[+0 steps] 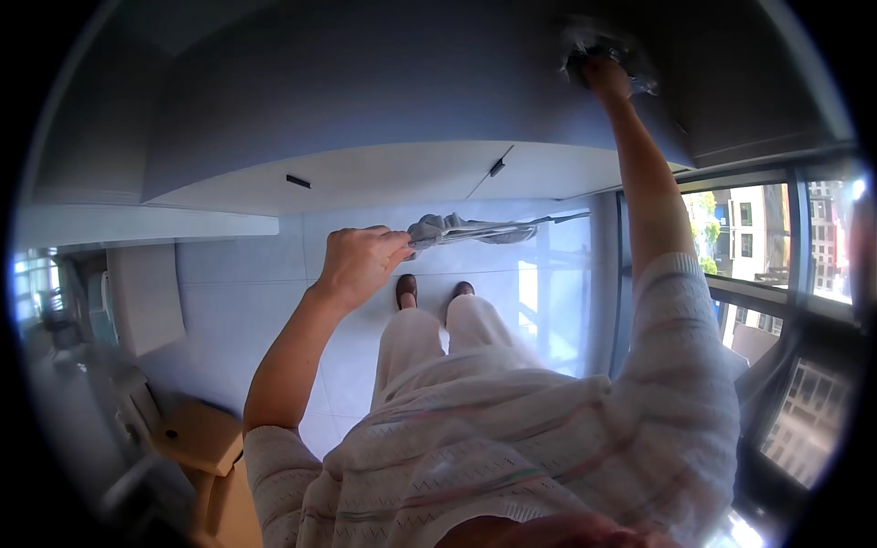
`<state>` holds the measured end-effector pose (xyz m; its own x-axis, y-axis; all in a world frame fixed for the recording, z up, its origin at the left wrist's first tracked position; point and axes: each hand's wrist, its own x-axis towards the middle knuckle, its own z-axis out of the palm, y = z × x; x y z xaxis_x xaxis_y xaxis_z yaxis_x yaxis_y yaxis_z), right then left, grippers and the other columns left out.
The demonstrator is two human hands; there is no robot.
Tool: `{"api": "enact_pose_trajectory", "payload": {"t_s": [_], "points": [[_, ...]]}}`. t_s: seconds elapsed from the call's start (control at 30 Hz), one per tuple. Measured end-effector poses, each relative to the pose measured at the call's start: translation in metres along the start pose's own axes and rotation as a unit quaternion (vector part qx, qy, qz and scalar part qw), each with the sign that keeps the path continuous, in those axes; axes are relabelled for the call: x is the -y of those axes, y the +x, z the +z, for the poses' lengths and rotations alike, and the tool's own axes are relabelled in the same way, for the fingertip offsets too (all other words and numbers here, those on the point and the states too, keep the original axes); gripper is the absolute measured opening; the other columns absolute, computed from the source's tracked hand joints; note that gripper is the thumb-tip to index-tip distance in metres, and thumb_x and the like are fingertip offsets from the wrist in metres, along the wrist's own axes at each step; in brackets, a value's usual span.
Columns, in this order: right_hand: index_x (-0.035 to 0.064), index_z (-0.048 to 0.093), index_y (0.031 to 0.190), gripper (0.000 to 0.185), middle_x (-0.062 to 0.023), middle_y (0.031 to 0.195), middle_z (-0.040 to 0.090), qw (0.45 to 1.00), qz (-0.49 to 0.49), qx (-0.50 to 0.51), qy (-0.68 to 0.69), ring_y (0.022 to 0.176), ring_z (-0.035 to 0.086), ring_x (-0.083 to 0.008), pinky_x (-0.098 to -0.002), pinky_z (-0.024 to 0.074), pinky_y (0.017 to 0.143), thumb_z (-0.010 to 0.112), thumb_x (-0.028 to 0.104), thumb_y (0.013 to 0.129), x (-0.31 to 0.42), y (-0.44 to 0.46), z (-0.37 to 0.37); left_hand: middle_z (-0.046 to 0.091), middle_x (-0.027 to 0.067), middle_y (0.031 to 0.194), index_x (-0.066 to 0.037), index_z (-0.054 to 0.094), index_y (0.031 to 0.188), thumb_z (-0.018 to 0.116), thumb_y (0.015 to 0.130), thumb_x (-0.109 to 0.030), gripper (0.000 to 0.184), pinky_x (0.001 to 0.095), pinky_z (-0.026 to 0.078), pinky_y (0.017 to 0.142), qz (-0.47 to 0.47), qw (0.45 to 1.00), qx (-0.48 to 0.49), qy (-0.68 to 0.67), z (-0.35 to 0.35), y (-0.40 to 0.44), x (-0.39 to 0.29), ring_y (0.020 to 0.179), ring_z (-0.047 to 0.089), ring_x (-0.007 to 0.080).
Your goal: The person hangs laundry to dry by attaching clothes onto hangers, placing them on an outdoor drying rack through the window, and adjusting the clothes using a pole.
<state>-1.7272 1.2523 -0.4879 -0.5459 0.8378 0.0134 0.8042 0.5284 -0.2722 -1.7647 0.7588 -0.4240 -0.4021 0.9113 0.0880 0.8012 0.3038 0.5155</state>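
My left hand (361,260) is out in front of my body, fingers pinched together on one end of a limp grey cloth item (484,231). Thin pale cords run along the cloth, and it stretches away to the right above the floor. I cannot make out exactly what kind of item it is. At the far upper right, my right hand (607,79) reaches over the grey surface and closes on a crumpled clear plastic bag (594,39). Something dark shows in or under the plastic; its kind is unclear. My right fingertips are partly hidden.
A long cabinet with a grey top (365,82) and white doors (384,173) with dark handles spans the front. Windows (749,237) line the right side. A yellow-brown wooden piece (206,434) stands at lower left. My shoes (406,290) are on the pale tiled floor (237,310).
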Motion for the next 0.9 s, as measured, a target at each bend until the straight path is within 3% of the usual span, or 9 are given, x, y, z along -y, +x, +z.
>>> {"api": "enact_pose_trajectory", "payload": {"t_s": [0.17, 0.27, 0.33, 0.47, 0.6, 0.7, 0.8, 0.87, 0.9], "points": [[0.0100, 0.060, 0.107, 0.055, -0.0157, 0.114, 0.055, 0.991, -0.045, -0.021, -0.126, 0.106, 0.052, -0.0326, -0.0415, 0.0413, 0.090, 0.044, 0.054, 0.078, -0.008, 0.030, 0.024, 0.061, 0.0067, 0.066, -0.010, 0.063, 0.074, 0.062, 0.074, -0.019, 0.009, 0.0348, 0.045, 0.053, -0.015, 1.000, -0.003, 0.006, -0.009, 0.006, -0.006, 0.059, 0.058, 0.0250], [0.0120, 0.063, 0.102, 0.052, -0.0164, 0.106, 0.059, 0.948, -0.259, -0.060, -0.173, 0.101, 0.055, -0.0347, -0.0419, 0.0425, 0.087, 0.044, 0.054, 0.077, -0.079, 0.112, 0.072, 0.061, 0.0050, 0.066, -0.009, 0.064, 0.079, 0.064, 0.074, -0.019, 0.011, 0.0313, 0.046, 0.053, -0.009, 0.999, -0.007, 0.042, -0.012, 0.008, 0.003, 0.059, 0.058, 0.0222], [0.0132, 0.064, 0.098, 0.049, -0.0139, 0.097, 0.062, 0.940, -0.308, -0.033, -0.140, 0.092, 0.058, -0.0330, -0.0405, 0.0450, 0.082, 0.046, 0.053, 0.076, -0.080, 0.116, 0.064, 0.061, 0.0050, 0.067, -0.009, 0.064, 0.078, 0.064, 0.075, -0.020, 0.011, 0.0313, 0.046, 0.054, 0.000, 0.999, -0.019, 0.041, -0.013, 0.012, 0.007, 0.060, 0.058, 0.0222], [0.0150, 0.065, 0.094, 0.033, -0.0047, 0.086, 0.065, 0.972, -0.178, 0.114, 0.100, 0.078, 0.062, -0.0196, -0.0312, 0.0493, 0.068, 0.058, 0.041, 0.075, -0.043, 0.033, -0.025, 0.062, 0.0050, 0.069, -0.009, 0.065, 0.078, 0.064, 0.075, -0.020, 0.011, 0.0316, 0.046, 0.055, 0.005, 0.999, -0.010, 0.040, -0.016, 0.018, 0.008, 0.061, 0.058, 0.0220], [0.0142, 0.063, 0.094, 0.020, 0.0011, 0.084, 0.063, 0.880, -0.130, 0.142, 0.434, 0.074, 0.061, -0.0085, -0.0212, 0.0487, 0.061, 0.067, 0.018, 0.074, -0.001, -0.042, -0.088, 0.062, 0.0048, 0.069, -0.009, 0.065, 0.078, 0.064, 0.074, -0.020, 0.012, 0.0325, 0.046, 0.056, 0.022, 0.999, 0.002, 0.047, -0.019, 0.023, 0.007, 0.063, 0.058, 0.0222], [0.0111, 0.061, 0.094, 0.021, 0.0005, 0.085, 0.064, 0.846, -0.197, 0.109, 0.483, 0.073, 0.060, -0.0082, -0.0209, 0.0488, 0.061, 0.068, 0.011, 0.074, 0.058, -0.116, -0.140, 0.062, 0.0047, 0.069, -0.009, 0.065, 0.078, 0.063, 0.075, -0.021, 0.013, 0.0334, 0.045, 0.056, 0.032, 0.998, 0.001, 0.048, -0.019, 0.028, 0.008, 0.064, 0.058, 0.0229], [0.0040, 0.050, 0.107, 0.037, -0.0075, 0.089, 0.063, 0.916, -0.255, 0.085, 0.298, 0.076, 0.061, -0.0140, -0.0257, 0.0483, 0.067, 0.059, 0.028, 0.081, 0.073, -0.151, -0.161, 0.062, 0.0048, 0.070, -0.010, 0.065, 0.079, 0.063, 0.075, -0.022, 0.013, 0.0340, 0.046, 0.056, 0.042, 0.998, 0.011, 0.054, -0.021, 0.031, 0.008, 0.065, 0.058, 0.0235], [0.0049, 0.052, 0.103, 0.032, -0.0056, 0.090, 0.064, 0.749, -0.258, 0.319, 0.521, 0.079, 0.061, -0.0135, -0.0247, 0.0483, 0.069, 0.065, 0.022, 0.078, 0.074, -0.165, -0.153, 0.062, 0.0049, 0.070, -0.010, 0.065, 0.079, 0.063, 0.075, -0.022, 0.013, 0.0342, 0.046, 0.057, 0.046, 0.997, 0.018, 0.057, -0.024, 0.033, 0.006, 0.065, 0.058, 0.0237], [0.0061, 0.056, 0.095, 0.027, -0.0038, 0.088, 0.064, 0.844, -0.431, 0.095, 0.304, 0.077, 0.061, -0.0118, -0.0218, 0.0453, 0.063, 0.070, 0.012, 0.073, 0.116, -0.225, -0.156, 0.062, 0.0049, 0.070, -0.010, 0.065, 0.079, 0.063, 0.075, -0.023, 0.013, 0.0343, 0.046, 0.057, 0.047, 0.997, 0.021, 0.056, -0.025, 0.034, 0.005, 0.065, 0.058, 0.0239]]}}
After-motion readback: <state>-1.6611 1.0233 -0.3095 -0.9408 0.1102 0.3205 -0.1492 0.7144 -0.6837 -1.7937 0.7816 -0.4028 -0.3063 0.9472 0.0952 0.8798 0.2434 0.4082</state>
